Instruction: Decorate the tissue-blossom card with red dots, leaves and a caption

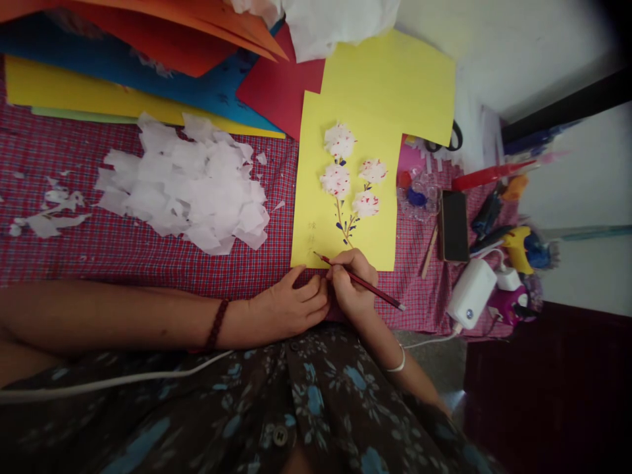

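Since the yellow card [365, 138] lies at the near edge of the bench [123, 264], it could skid if unbraced (the left hand [291, 304] is curled; whether it pins anything, I cannot tell) under the pencil [385, 296] pinched in the right hand's grip [354, 282].

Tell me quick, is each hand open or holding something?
Left hand: loosely open, nothing visibly held.
Right hand: closed, holding the dark red pencil.
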A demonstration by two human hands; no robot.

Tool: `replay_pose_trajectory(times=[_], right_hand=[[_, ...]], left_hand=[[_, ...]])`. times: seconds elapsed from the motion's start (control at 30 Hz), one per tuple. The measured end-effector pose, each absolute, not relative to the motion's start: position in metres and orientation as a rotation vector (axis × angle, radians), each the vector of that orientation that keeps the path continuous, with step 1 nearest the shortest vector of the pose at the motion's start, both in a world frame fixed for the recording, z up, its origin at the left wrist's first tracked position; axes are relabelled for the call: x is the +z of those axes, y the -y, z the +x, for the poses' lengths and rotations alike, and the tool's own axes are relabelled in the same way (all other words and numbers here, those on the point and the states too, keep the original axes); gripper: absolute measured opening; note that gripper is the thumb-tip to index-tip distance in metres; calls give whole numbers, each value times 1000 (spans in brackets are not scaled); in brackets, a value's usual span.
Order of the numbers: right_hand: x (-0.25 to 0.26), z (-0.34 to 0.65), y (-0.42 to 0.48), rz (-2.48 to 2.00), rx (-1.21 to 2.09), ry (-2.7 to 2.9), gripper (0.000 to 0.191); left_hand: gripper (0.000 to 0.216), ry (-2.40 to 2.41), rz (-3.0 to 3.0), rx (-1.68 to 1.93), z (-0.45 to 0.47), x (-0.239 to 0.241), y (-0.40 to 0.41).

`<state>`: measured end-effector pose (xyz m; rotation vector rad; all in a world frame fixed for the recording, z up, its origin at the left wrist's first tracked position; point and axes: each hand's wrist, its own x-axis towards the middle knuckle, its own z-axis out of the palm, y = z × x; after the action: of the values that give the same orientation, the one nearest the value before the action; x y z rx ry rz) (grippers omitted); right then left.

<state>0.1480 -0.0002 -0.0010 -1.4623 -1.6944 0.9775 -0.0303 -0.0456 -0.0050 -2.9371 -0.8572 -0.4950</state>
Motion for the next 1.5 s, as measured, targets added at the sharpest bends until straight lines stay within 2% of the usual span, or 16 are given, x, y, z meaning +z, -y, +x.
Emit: replay_pose_trajectory(times=[0.37,1.1,1.27,1.37,1.5], right_hand=[[0,146,-2,-1434,1016,1726,8],[-1,148,-1,-1275,756,1742,11],[-4,141,-4,-1101,618,1596,22],[5,142,-2,-1074,627,1558,20],[44,169,14,-1058,681,1544,24]], left_hand=[[29,849,-2941,-500,-31,-4,44],[29,824,-2931,-504,-32,-5,44],[28,798,-2926,-505,-33,-7,45],[29,791,-2920,-453,-32,-5,44],[33,836,-2961,-418,-30,-2,42]])
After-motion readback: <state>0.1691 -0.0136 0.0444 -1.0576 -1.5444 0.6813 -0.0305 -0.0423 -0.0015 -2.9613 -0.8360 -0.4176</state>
